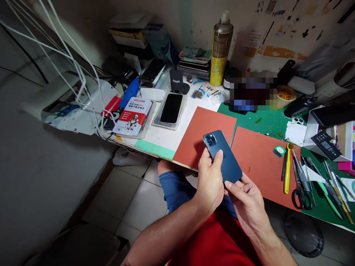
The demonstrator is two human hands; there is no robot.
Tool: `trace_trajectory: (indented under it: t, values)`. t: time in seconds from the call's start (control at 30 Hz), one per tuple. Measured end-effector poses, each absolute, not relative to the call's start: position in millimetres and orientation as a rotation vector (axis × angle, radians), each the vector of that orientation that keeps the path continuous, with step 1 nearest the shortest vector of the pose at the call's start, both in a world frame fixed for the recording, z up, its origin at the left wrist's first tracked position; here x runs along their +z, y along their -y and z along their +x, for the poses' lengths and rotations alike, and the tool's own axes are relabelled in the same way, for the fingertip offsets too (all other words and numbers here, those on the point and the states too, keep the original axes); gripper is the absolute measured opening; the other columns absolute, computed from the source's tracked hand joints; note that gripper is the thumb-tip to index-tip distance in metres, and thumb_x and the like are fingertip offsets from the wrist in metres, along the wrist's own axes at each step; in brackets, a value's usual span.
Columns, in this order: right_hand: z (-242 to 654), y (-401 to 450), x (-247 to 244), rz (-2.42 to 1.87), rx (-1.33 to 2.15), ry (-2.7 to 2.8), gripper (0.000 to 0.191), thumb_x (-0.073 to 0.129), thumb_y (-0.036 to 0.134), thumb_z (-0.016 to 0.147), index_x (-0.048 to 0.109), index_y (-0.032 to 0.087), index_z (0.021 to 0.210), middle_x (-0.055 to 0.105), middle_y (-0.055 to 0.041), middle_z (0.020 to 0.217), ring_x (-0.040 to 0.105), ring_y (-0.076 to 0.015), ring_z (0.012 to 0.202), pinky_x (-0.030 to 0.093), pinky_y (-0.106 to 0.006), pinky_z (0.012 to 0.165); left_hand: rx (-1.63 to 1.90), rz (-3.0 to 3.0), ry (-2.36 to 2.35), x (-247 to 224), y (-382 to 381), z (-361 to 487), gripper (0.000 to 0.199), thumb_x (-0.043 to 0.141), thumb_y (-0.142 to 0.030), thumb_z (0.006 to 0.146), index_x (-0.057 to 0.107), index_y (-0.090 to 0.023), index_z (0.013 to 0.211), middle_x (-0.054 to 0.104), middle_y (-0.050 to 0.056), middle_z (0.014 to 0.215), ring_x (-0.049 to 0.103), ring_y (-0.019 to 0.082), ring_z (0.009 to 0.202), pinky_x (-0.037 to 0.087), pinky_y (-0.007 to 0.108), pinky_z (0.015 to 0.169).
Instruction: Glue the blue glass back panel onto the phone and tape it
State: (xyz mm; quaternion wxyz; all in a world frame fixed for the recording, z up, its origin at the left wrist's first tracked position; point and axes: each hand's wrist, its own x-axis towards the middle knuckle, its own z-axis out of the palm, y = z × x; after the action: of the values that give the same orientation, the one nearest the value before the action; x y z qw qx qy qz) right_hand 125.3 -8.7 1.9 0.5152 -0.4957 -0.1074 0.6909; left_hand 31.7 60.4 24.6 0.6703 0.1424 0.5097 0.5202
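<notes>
A dark blue smartphone (227, 159) is held just off the front edge of the bench, its back and camera block turned up toward me. My left hand (211, 181) grips its left side, thumb laid across the back and fingers underneath. At the lower right corner, my right hand (246, 199) pinches the phone with the thumb on the near end and fingers behind. The phone's screen side is hidden. Under and beyond it lie two reddish-brown mats, a left mat (205, 125) and a right mat (260, 162).
Another phone (171, 108) lies in a clear tray beside a red-and-white battery box (133, 117). Scissors (301, 192), a yellow-handled brush (287, 173) and several tools lie at right. A spray can (221, 50) stands at the back. White cables (69, 48) hang at left.
</notes>
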Motion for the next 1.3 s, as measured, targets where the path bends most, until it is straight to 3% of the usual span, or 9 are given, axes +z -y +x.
trace_trajectory:
  t: [0.23,0.4,0.5,0.63,0.8,1.03,1.3]
  values:
    - [124.6,8.6,0.2,-1.204,1.666,0.277,0.054,0.1,0.036,0.076,0.075,0.022,0.122,0.07,0.0021,0.076,0.064,-0.0146,0.072,0.058,-0.027,0.075,1.19,0.346,-1.117,22.5,-64.3,30.4,0.025,0.077,-0.039,0.095,0.066,-0.023,0.111,0.066,-0.002,0.087,0.06,0.01,0.07,0.057,0.025,0.077]
    - [132.3,5.4,4.5,-1.216,1.653,0.335,0.041,0.092,0.049,0.085,0.079,0.021,0.112,0.074,-0.003,0.082,0.068,-0.0188,0.077,0.06,-0.031,0.077,1.163,0.35,-0.984,26.9,-62.6,18.6,0.035,0.083,-0.038,0.093,0.07,-0.022,0.12,0.078,0.006,0.103,0.075,0.02,0.093,0.061,0.033,0.089]
    - [141.2,1.4,5.2,-1.216,1.626,0.427,0.037,0.088,0.051,0.089,0.082,0.021,0.11,0.08,-0.0084,0.097,0.072,-0.0219,0.085,0.061,-0.034,0.081,1.123,0.37,-0.919,32.1,-58.9,10.7,0.041,0.086,-0.039,0.091,0.071,-0.02,0.123,0.081,0.009,0.11,0.077,0.025,0.105,0.062,0.039,0.097]
    - [146.3,5.2,1.2,-1.237,1.62,0.556,0.036,0.087,0.051,0.09,0.084,0.022,0.111,0.083,-0.0094,0.096,0.075,-0.0248,0.082,0.063,-0.04,0.083,1.082,0.374,-0.92,35.0,-52.3,4.0,0.048,0.087,-0.04,0.09,0.07,-0.019,0.13,0.083,0.011,0.112,0.079,0.029,0.111,0.062,0.046,0.102]
    - [146.3,19.0,-0.9,-1.307,1.571,0.62,0.036,0.088,0.053,0.089,0.085,0.021,0.107,0.083,-0.0096,0.097,0.076,-0.027,0.085,0.063,-0.039,0.081,1.054,0.352,-0.915,33.5,-45.6,0.8,0.05,0.088,-0.04,0.09,0.071,-0.02,0.132,0.083,0.013,0.115,0.079,0.032,0.116,0.063,0.05,0.103]
    - [148.6,18.3,2.4,-1.27,1.651,0.669,0.042,0.089,0.054,0.088,0.084,0.02,0.111,0.082,-0.0095,0.098,0.075,-0.025,0.089,0.061,-0.036,0.084,1.017,0.385,-0.924,25.7,-37.9,-1.1,0.049,0.089,-0.042,0.088,0.074,-0.019,0.13,0.083,0.016,0.121,0.078,0.035,0.121,0.061,0.053,0.109]
    - [137.5,17.5,-20.7,-1.221,1.551,0.593,0.05,0.093,0.063,0.077,0.081,0.016,0.089,0.073,-0.0037,0.075,0.059,-0.0138,0.064,0.05,-0.027,0.066,0.949,0.346,-1.054,18.6,-38.8,4.9,0.067,0.097,-0.046,0.076,0.074,-0.018,0.132,0.082,0.019,0.126,0.078,0.042,0.122,0.063,0.055,0.107]
